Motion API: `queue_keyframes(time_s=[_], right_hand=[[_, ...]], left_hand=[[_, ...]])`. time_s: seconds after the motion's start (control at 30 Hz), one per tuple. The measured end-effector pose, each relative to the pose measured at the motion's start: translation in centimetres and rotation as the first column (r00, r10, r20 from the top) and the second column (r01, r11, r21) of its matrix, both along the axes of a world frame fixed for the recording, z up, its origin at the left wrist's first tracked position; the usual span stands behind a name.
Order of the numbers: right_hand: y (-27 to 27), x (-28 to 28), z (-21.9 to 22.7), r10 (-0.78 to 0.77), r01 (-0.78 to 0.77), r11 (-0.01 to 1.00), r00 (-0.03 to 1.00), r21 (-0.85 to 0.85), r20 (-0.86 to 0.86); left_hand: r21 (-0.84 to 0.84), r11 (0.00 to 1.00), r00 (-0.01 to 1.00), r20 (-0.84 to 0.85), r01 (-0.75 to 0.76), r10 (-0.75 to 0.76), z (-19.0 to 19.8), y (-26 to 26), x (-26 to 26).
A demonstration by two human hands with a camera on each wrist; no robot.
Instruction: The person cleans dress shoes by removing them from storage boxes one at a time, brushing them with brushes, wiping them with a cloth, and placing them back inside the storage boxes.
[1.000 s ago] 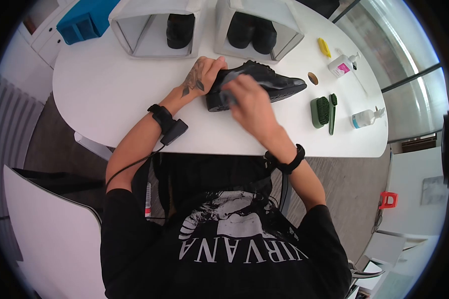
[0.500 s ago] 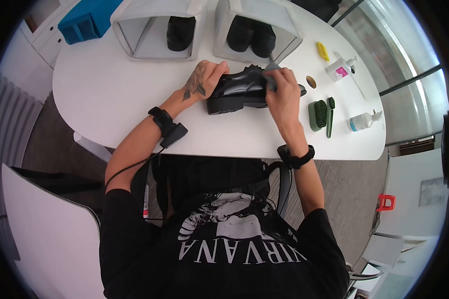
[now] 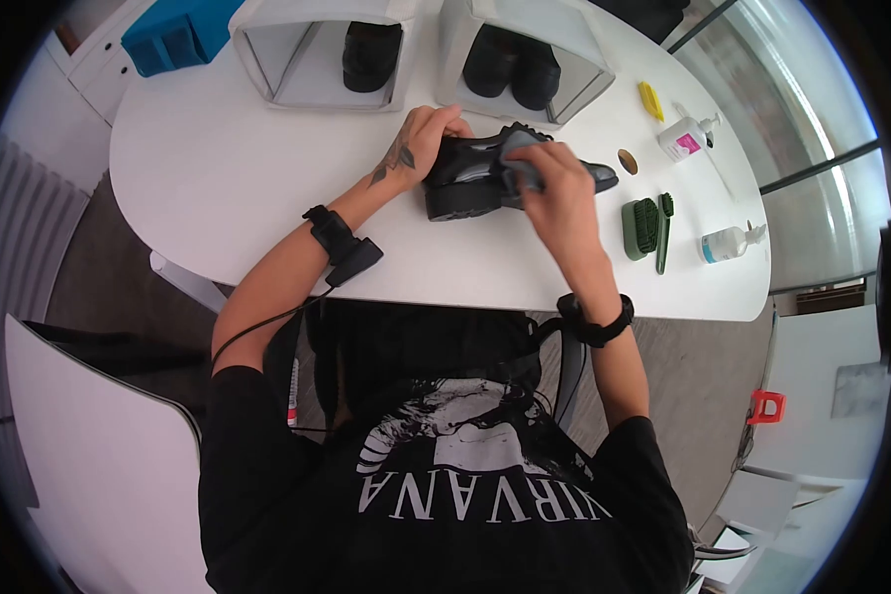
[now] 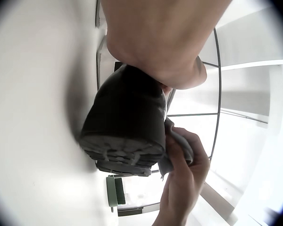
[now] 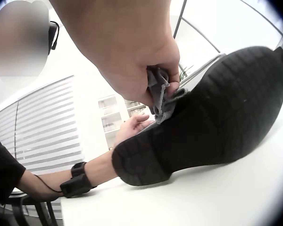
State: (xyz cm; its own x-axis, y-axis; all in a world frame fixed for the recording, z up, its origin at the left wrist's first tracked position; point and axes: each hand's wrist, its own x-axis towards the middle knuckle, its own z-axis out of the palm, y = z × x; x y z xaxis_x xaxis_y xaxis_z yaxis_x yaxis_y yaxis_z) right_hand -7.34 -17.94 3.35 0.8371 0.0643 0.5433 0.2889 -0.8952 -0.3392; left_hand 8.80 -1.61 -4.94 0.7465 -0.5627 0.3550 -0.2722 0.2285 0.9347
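Note:
A glossy black lace-up shoe (image 3: 465,163) stands tilted on the white table, toe to the right. In the right wrist view its ridged sole (image 5: 226,113) faces the camera. My left hand (image 3: 428,144) grips the shoe at its heel-end opening; part of the fingers is hidden behind the leather. A crumpled grey cloth (image 3: 521,163) is pinched in my right hand (image 3: 562,198), against the upper near the laces. The left wrist view shows the heel (image 4: 122,146) close up, with the cloth (image 4: 179,146) at the shoe's side.
Two light boxes (image 3: 396,89) (image 3: 574,109) holding black shoes stand at the back. To the right lie a green brush (image 3: 640,228), a slim green brush (image 3: 664,233), a yellow item (image 3: 650,100) and two pump bottles (image 3: 681,141) (image 3: 728,245). A blue case (image 3: 178,38) sits back left.
My right hand with the cloth has moved from the heel end rightward towards the toe, then slightly back to the laces. The left hand stays at the heel end; the shoe's tilt has varied.

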Motion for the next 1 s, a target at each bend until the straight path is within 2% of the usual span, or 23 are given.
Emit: queue_keyframes(time_s=[0.13,0.2,0.23,0.27,0.3,0.33,0.43,0.53,0.57,0.67,0.73,0.77,0.83,0.87,0.93,0.97,1.0], right_hand=[[0.5,0.2,0.2,0.005,-0.001,0.997,0.998,0.083,-0.058],[3.1,0.4,-0.6,0.262,-0.259,0.963,0.964,0.069,-0.037],[4.2,0.4,-1.2,0.281,-0.281,0.96,0.959,0.014,-0.035],[5.3,0.4,-1.8,0.299,-0.3,0.953,0.954,-0.042,-0.036],[6.0,0.2,-2.0,0.282,-0.286,0.955,0.958,-0.074,-0.058],[5.5,0.1,-2.0,0.269,-0.272,0.959,0.962,-0.073,-0.05],[2.5,-0.6,-3.0,0.078,-0.079,0.997,0.994,0.013,0.077],[-2.5,-2.7,-2.3,-0.146,0.139,0.986,0.986,0.092,0.076],[-3.3,-3.3,-1.3,-0.232,0.228,0.959,0.973,0.167,0.001],[-8.3,-2.9,0.1,-0.367,0.374,0.927,0.919,-0.022,0.145],[-12.2,-2.7,-0.1,-0.457,0.452,0.888,0.888,0.082,0.054],[-12.9,-2.9,-0.1,-0.453,0.448,0.891,0.889,0.08,0.065],[-13.3,-3.4,0.2,-0.557,0.571,0.812,0.82,0.12,-0.128],[-13.1,-3.3,0.1,-0.55,0.563,0.818,0.825,0.119,-0.126],[-12.0,-3.6,-1.0,-0.495,0.479,0.862,0.866,0.167,0.068],[-10.2,-3.6,-0.5,-0.514,0.494,0.828,0.858,0.265,0.01],[-9.0,-3.4,-0.7,-0.437,0.399,0.869,0.896,0.293,0.08]], left_hand=[[0.041,0.998,0.999,-0.011,0.042,-0.041,-0.1,0.1,0.0],[0.082,0.995,0.997,0.056,-0.057,0.053,-0.2,0.0,-0.3],[0.086,0.995,0.997,0.068,-0.045,0.039,-0.1,0.0,-0.1],[0.158,0.987,0.998,0.059,-0.029,0.02,0.1,0.1,0.1],[0.23,0.973,0.999,0.047,-0.012,0.002,0.1,0.1,0.2],[0.233,0.972,0.998,0.054,-0.001,-0.012,0.4,0.0,-0.1],[0.172,0.974,0.964,0.244,-0.149,0.105,0.5,-0.1,-0.9],[0.159,0.964,0.93,0.333,-0.214,0.152,0.3,-0.2,-0.8],[0.154,0.964,0.931,0.329,-0.217,0.157,0.5,-0.1,-1.0],[0.197,0.958,0.933,0.332,-0.209,0.136,1.4,0.2,-1.7],[0.245,0.953,0.906,0.418,-0.18,0.063,2.2,0.6,-2.2],[0.237,0.953,0.902,0.426,-0.186,0.07,2.2,0.6,-2.3],[0.213,0.956,0.874,0.48,-0.203,0.079,2.2,0.5,-2.3],[0.211,0.954,0.873,0.48,-0.212,0.088,2.4,0.5,-2.1],[0.251,0.956,0.899,0.436,-0.151,0.028,2.2,0.7,-2.1],[0.265,0.954,0.904,0.427,-0.141,0.015,2.1,0.7,-2.2],[0.234,0.957,0.867,0.497,-0.172,0.034,2.2,0.6,-2.0]])
